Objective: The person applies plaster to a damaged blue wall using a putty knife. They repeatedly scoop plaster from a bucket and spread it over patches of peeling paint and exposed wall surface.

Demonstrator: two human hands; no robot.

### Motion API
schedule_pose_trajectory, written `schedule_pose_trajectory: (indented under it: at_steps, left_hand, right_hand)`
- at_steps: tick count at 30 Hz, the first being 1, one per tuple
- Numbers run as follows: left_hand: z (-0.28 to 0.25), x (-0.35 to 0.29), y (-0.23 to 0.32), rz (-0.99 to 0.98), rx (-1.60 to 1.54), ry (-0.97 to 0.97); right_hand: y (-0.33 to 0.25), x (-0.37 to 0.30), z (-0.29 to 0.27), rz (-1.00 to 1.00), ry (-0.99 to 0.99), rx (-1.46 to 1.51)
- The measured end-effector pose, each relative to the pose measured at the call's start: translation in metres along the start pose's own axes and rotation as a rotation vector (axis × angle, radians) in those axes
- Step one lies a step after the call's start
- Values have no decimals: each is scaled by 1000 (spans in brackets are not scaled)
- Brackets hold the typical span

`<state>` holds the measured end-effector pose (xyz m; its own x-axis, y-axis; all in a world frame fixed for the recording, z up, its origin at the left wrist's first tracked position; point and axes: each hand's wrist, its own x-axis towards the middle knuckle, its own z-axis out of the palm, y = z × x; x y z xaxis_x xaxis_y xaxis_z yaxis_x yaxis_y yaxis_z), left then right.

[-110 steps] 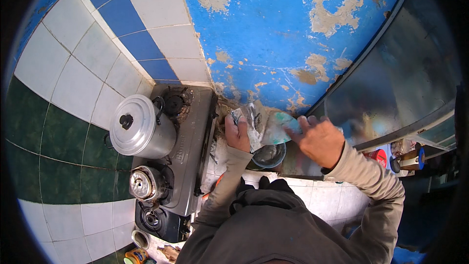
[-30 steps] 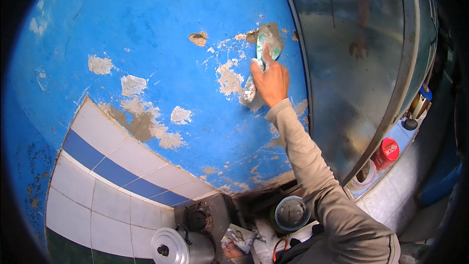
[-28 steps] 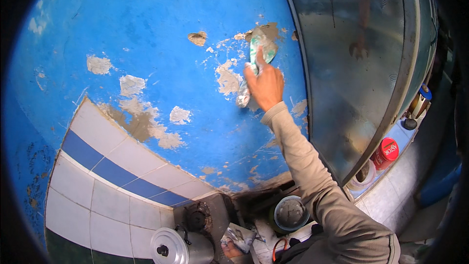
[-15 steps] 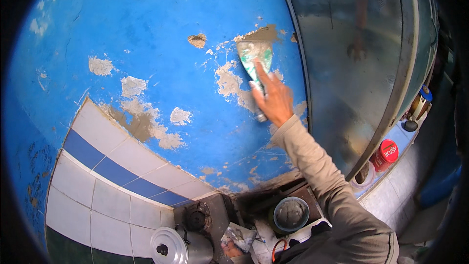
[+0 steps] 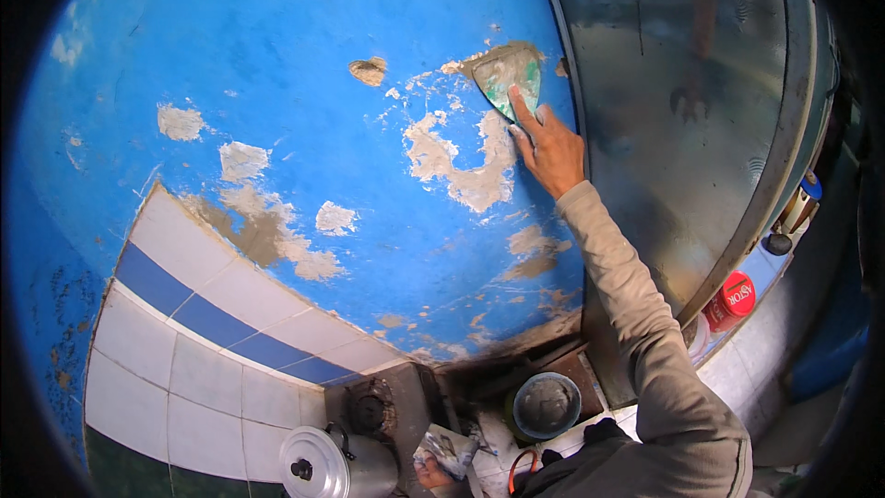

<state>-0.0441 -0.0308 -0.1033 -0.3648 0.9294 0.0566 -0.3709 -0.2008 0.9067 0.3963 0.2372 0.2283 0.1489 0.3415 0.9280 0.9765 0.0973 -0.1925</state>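
Note:
My right hand (image 5: 553, 149) is closed round a wide putty knife (image 5: 505, 81), index finger stretched along its green-and-white smeared blade. The blade lies against a patch of wet grey-brown filler (image 5: 525, 49) on the blue wall (image 5: 304, 101), near the metal frame at its right. Down at the lower middle, my left hand (image 5: 431, 473) shows only in part, closed on a flat, putty-smeared plate (image 5: 450, 450). Right of it stands a round tub (image 5: 548, 405) with grey paste inside.
Bare pale patches and a hole (image 5: 369, 71) mark the wall. A lidded pot (image 5: 313, 466) stands by a stove burner (image 5: 371, 412), beside white and blue tiles (image 5: 207, 378). At right are a dark glass panel (image 5: 673, 148) and a red-lidded jar (image 5: 730, 300).
My right hand and the putty knife have moved right along the filler, towards the metal frame. The blade has turned, and the pale patch below is more exposed. My left hand remains low.

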Motion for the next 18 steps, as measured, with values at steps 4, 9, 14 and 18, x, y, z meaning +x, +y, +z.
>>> schedule_pose_trajectory:
  at_steps: [4, 9, 14, 18]
  left_hand:
    - [45, -8, 19, -95, -167, 70]
    - [19, 4, -4, 86, 331, 39]
    - [22, 0, -3, 48, 44, 55]
    - [20, -8, 4, 21, 80, 97]
  right_hand:
    - [-5, -23, -1, 60, -105, 10]
    - [-10, -56, -21, 91, -220, 101]
    - [-38, -21, -53, 391, -63, 571]
    - [-42, 14, -45, 489, 69, 571]
